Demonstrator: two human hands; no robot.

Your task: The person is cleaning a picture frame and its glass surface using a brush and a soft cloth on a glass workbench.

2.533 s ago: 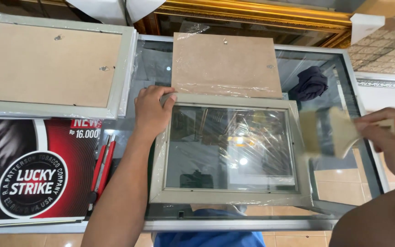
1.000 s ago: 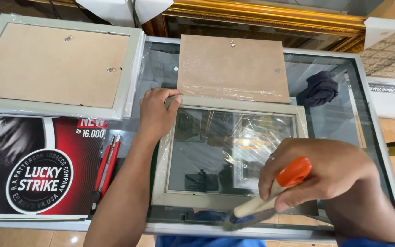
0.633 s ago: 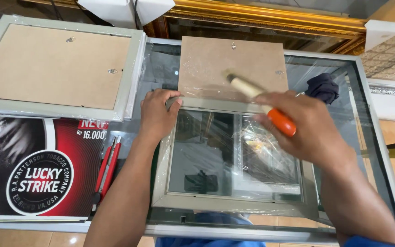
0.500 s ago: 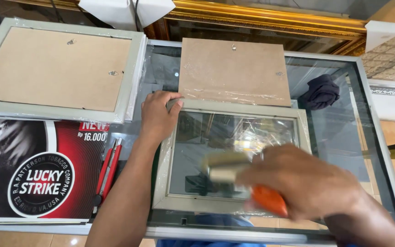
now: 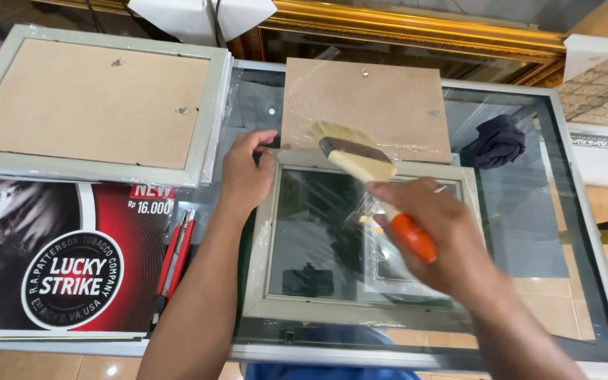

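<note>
The right hand [image 5: 438, 239] is clenched around the orange handle of a paintbrush [image 5: 364, 165], its pale bristles pointing far-left and lying over the far edge of a pale grey picture frame [image 5: 265, 281]. The left hand [image 5: 244, 176] grasps nothing: it lies flat with fingers spread on that frame's far-left corner, pressing it to the counter [image 5: 564, 211]. The frame lies near the middle of the glass-topped counter, with glass or clear film inside it catching reflections.

Just beyond the frame, touching its far edge, lies a brown backing board [image 5: 381, 105] under clear wrap. To the far left rests a second grey frame [image 5: 93, 105], back side up, its brown board fitted in. Near left of that lies a red, black and white poster [image 5: 58, 260], and a pair of red-handled pliers [image 5: 174, 257] lies between the poster's right edge and the left forearm. A dark cloth [image 5: 497, 141] shows at the far right, seemingly below the glass. A gilt frame [image 5: 416, 28] runs along the far side.
</note>
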